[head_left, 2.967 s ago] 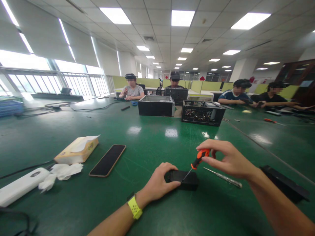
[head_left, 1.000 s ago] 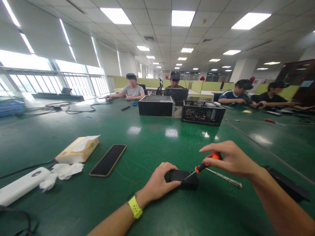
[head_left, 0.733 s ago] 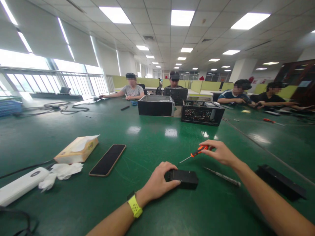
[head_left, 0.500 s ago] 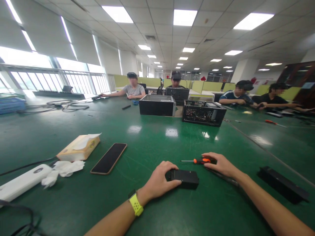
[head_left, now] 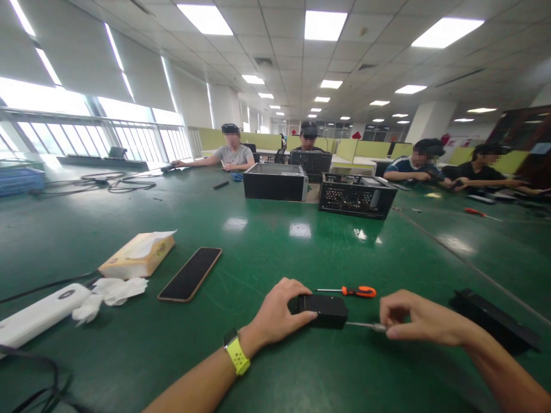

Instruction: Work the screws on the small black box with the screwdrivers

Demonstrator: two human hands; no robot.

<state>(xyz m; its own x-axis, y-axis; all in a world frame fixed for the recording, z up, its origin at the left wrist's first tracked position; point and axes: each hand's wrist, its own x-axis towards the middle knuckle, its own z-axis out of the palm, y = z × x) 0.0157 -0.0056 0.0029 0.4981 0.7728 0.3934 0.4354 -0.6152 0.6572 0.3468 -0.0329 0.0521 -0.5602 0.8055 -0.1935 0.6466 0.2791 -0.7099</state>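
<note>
My left hand [head_left: 282,310] grips the left end of a small black box [head_left: 329,310], thumb along its near edge and fingers behind. The box lies on the green table. To its right, my right hand [head_left: 415,317] pinches a slim metal-shafted tool [head_left: 361,325]. Its thin silver shaft points left, and the tip meets the box's right end. The curled fingers hide the tool's rear part, so its exact kind is unclear. Just behind the box lies an orange and black screwdriver [head_left: 359,291], touched by neither hand.
A long black part [head_left: 495,321] lies at the right. Leftward are a phone [head_left: 190,274], a tissue pack [head_left: 138,255], crumpled tissue [head_left: 114,292] and a white power strip [head_left: 47,312]. Two computer cases [head_left: 275,183] stand farther back. Several people sit around the table.
My right hand has come off the orange screwdriver's handle and moved nearer. It now holds the metal-shafted tool against the box's right end. The left hand keeps its grip.
</note>
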